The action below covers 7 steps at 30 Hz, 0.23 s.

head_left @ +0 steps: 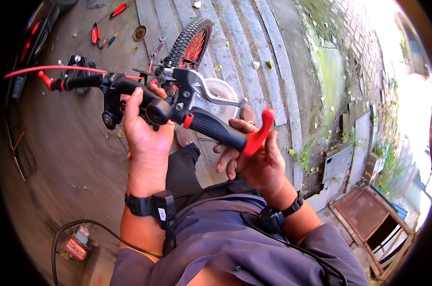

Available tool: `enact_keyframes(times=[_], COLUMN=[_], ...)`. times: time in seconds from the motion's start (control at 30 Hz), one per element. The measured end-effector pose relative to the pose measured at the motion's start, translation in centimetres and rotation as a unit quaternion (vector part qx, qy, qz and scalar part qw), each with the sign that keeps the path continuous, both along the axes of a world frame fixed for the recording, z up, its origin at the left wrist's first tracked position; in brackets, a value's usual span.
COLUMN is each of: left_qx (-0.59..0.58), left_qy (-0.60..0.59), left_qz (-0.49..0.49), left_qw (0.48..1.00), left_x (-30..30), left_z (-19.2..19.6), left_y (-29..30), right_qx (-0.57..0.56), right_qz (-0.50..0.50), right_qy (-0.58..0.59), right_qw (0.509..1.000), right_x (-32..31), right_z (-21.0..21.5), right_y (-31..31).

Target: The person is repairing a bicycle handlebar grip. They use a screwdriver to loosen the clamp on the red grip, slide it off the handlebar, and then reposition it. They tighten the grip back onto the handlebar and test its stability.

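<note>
A black bicycle handlebar [130, 87] runs across in front of me. My left hand [147, 131] is closed around it near the stem, thumb on the near side. To its right sit a silver brake lever [218, 98] and a ribbed black grip [216, 129]. A red bar end [261, 134] juts from the grip's tip. My right hand [261, 164] curls loosely about that tip, its forefinger against the grip and its thumb beside the red bar end. The other fingers bend below the grip. Partly hidden behind the handlebar is the knobbly wheel [192, 45] with red spokes.
A white bucket [220, 90] stands behind the lever. Red-handled pliers [96, 34], a wrench [158, 47] and a round brown dish [139, 33] lie on the ground at far left. Stone steps [254, 43] rise to the right. A rusty metal frame [363, 212] stands at lower right.
</note>
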<state>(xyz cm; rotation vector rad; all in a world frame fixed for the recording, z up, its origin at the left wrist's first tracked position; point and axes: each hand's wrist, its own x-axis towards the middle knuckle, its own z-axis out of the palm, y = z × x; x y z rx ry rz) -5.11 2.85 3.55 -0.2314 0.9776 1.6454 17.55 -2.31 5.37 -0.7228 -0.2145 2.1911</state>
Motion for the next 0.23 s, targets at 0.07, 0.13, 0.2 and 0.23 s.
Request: enact_keyframes(times=[0.07, 0.13, 0.2, 0.23], left_qx=[-0.022, -0.026, -0.007, 0.004], left_qy=[-0.004, 0.009, 0.015, 0.030], left_qz=[0.001, -0.001, -0.034, -0.051], left_qw=[1.000, 1.000, 0.999, 0.998], left_x=[-0.6, -0.8, -1.0, -1.2], left_z=[-0.4, -0.4, -0.4, -0.9], left_y=[0.3, 0.4, 0.2, 0.2], right_qx=[-0.024, -0.034, -0.062, -0.067], right_qz=[-0.031, -0.040, -0.061, -0.067], right_qy=[0.089, 0.130, 0.182, 0.210], right_qw=[0.995, 0.990, 0.979, 0.973], right_x=[0.4, 0.6, 0.1, -0.1], right_z=[-1.4, -2.3, -2.5, -2.9], right_y=[-1.3, -2.3, -2.7, -2.9])
